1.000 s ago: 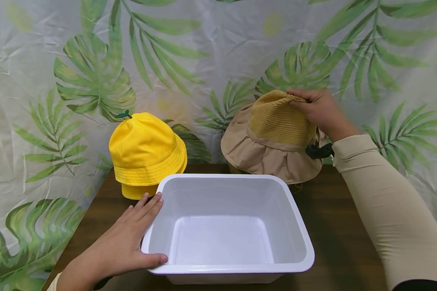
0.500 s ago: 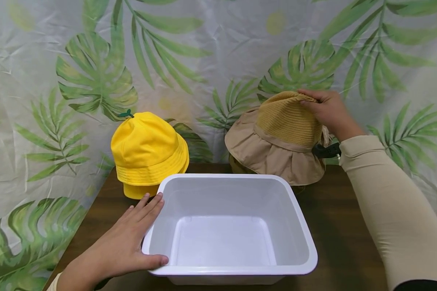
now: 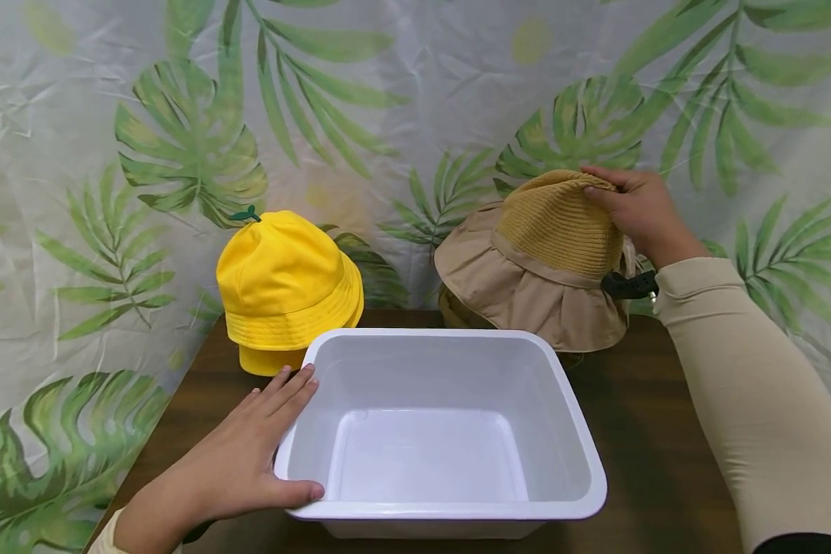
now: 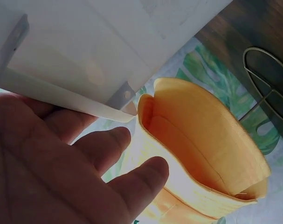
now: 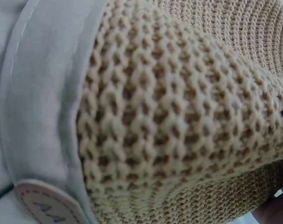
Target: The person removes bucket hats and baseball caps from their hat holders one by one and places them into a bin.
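Observation:
At the back right, my right hand [image 3: 651,215] pinches the folded top of a sun hat [image 3: 557,231] with a tan knitted crown and a pleated beige brim. Close up in the right wrist view are the knit weave, the hat's band [image 5: 43,93] and a lettered patch [image 5: 48,205]. My left hand [image 3: 242,454] rests on the left edge of a white plastic basin [image 3: 429,454], fingers straight along the rim, thumb at the front corner. Just beyond those fingers is a yellow bucket hat [image 3: 287,277] with a green sprout on top.
Another yellow piece [image 3: 266,360] shows below the bucket hat, and olive-brown fabric [image 3: 460,312] under the sun hat. A wire ring stand [image 4: 246,60] appears in the left wrist view. A leaf-print curtain [image 3: 415,92] hangs behind the dark wooden table [image 3: 637,431].
The whole head view has shifted slightly, so everything sits a little further right. The sun hat and my right hand moved slightly right beyond that; my left hand stays on the basin.

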The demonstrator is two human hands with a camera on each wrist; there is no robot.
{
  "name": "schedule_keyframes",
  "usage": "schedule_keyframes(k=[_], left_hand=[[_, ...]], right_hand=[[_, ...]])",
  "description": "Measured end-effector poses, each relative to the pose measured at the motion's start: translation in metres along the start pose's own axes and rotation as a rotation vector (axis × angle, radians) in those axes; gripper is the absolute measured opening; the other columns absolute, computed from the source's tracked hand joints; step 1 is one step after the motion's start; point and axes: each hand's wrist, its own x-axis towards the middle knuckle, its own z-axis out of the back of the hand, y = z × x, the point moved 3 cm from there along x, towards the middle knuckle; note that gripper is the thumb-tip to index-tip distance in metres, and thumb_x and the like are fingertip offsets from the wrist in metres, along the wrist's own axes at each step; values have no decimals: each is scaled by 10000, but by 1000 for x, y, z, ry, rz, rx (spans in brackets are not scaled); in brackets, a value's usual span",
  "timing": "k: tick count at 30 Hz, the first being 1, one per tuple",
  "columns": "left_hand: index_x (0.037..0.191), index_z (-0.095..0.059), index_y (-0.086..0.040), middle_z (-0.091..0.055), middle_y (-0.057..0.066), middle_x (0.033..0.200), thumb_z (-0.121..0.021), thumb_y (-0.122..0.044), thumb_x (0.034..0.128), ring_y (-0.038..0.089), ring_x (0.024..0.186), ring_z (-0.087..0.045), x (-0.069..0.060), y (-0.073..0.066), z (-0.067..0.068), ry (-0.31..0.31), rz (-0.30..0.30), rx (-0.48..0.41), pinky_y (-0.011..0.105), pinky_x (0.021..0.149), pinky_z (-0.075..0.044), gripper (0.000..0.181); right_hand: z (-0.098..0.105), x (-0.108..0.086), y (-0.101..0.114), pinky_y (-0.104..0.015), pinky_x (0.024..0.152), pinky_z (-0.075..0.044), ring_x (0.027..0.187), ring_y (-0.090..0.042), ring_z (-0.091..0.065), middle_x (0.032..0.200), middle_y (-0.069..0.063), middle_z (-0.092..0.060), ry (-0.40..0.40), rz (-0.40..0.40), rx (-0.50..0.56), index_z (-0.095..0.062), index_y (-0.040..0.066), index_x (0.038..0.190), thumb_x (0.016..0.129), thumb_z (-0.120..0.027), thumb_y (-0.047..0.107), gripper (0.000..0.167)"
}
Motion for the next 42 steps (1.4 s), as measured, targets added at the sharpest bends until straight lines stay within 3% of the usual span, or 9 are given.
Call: schedule_keyframes(k=[5, 8, 15, 25, 31, 38, 42], left_hand=[[1540, -361, -76, -233, 17, 1633, -624, -774, 763, 354, 1479, -202, 1, 0, -1, -11, -6, 0, 666, 1070, -266, 1077], [1533, -373, -67, -246, 26, 1628, -629, -772, 760, 362, 1475, -210, 1, -1, -2, -33, -25, 17, 662, 1064, -279, 1077], [1528, -381, -60, -257, 36, 1624, -638, -766, 756, 371, 1468, -227, 2, -2, -3, -68, -52, 34, 657, 1053, -298, 1076], [1540, -357, -66, -217, 13, 1638, -674, -748, 742, 336, 1489, -174, 0, 0, -3, -36, -17, -6, 653, 1076, -261, 1096], [1549, -340, -70, -196, 2, 1644, -702, -725, 735, 333, 1494, -156, 0, 0, -4, -29, -9, -17, 657, 1079, -251, 1106], [1545, -344, -63, -206, 13, 1641, -695, -726, 739, 339, 1491, -166, 1, -2, -4, -39, -20, -16, 657, 1075, -257, 1101], [1545, -343, -60, -209, 21, 1641, -716, -703, 735, 344, 1489, -168, 0, -1, -5, -45, -23, -17, 658, 1069, -266, 1099]], right_hand=[[3, -4, -4, -309, 1029, -431, 1367, -241, -425, 1540, -25, -417, 1, -9, -46, -545, 342, 1416, 962, -613, 369, 460], [2, -7, -8, -367, 1026, -437, 1350, -256, -444, 1533, -37, -428, 4, -6, -112, -535, 345, 1428, 960, -604, 401, 476], [0, -9, -18, -206, 902, -486, 1317, -250, -483, 1507, -76, -460, -16, 52, -145, -535, 239, 1446, 970, -612, 355, 496], [14, -18, -35, -118, 805, -473, 1313, -213, -493, 1502, -49, -466, -59, 31, -100, -563, 297, 1414, 961, -617, 387, 465], [18, -21, -37, -102, 777, -470, 1303, -211, -499, 1522, -76, -435, -71, 24, -101, -547, 277, 1428, 969, -606, 372, 472], [8, -28, -31, -115, 747, -470, 1060, -19, -610, 1415, -121, -543, -91, 97, -184, -610, 287, 1373, 949, -643, 386, 437], [0, -28, -26, -123, 772, -458, 1060, -2, -598, 1375, -107, -583, -84, 175, -195, -621, 238, 1366, 961, -650, 324, 415]])
